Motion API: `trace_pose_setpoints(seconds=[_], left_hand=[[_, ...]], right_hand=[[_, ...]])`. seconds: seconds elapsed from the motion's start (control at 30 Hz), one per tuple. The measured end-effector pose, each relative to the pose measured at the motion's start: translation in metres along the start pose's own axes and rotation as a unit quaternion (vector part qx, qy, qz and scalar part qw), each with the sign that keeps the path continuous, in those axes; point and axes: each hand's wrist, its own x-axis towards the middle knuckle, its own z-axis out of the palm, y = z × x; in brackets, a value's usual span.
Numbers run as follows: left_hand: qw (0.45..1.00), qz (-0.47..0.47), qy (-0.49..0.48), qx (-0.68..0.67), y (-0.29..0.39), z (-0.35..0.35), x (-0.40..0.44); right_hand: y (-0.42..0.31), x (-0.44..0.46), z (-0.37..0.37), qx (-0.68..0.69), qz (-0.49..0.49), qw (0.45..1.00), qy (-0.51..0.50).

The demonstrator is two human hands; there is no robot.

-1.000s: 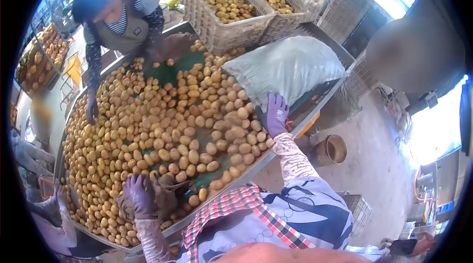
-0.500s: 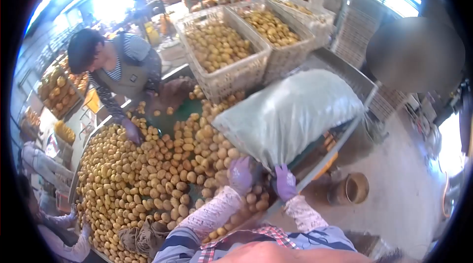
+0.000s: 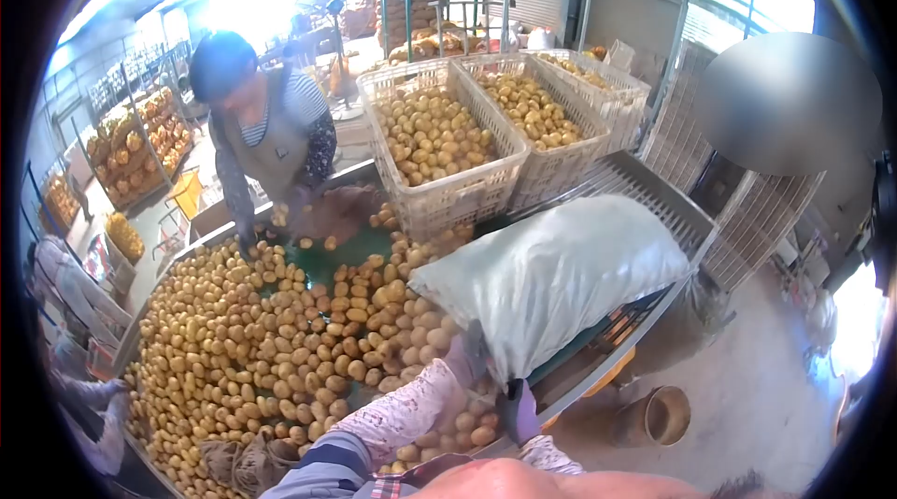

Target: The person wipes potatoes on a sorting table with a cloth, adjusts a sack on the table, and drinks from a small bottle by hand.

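A large, full pale-grey sack point(image 3: 570, 270) lies across the table's right side, its narrowed end pointing toward me. My right hand point(image 3: 523, 410), in a purple glove with a dark palm, is closed around that gathered end. My left hand point(image 3: 464, 359), gloved likewise, touches the sack's left edge; blur and the sack hide its fingers, so I cannot tell whether they grip. Loose potatoes point(image 3: 308, 340) cover the table left of the sack, and several lie beneath my left forearm.
White crates of potatoes point(image 3: 467, 191) stand behind the sack. Across the table, a co-worker point(image 3: 271, 125) leans over the potatoes. Brown cloth point(image 3: 252, 462) lies near the table's front-left edge. A brown bucket point(image 3: 665, 415) sits on the floor at right. More people work at far left.
The view has tilted up and shifted. Both my hands are lower in the picture, still at the sack's near end. My left hand has turned, its dark palm side toward the sack.
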Motion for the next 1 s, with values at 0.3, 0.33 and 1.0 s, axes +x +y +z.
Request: trace_pose_setpoints(seconds=[0.3,0.33,1.0], left_hand=[[0.997,0.065,-0.031,-0.005,0.028,0.066,-0.080],[0.995,0.084,0.030,0.049,0.031,0.070,-0.087],[0.779,0.456,-0.192,0.387,-0.008,-0.073,-0.246]], right_hand=[[-0.038,0.014,-0.016,-0.260,0.018,0.958,-0.122],[-0.047,0.013,-0.018,-0.297,-0.004,0.942,-0.158],[-0.005,-0.149,-0.017,-0.659,-0.462,0.556,-0.206]])
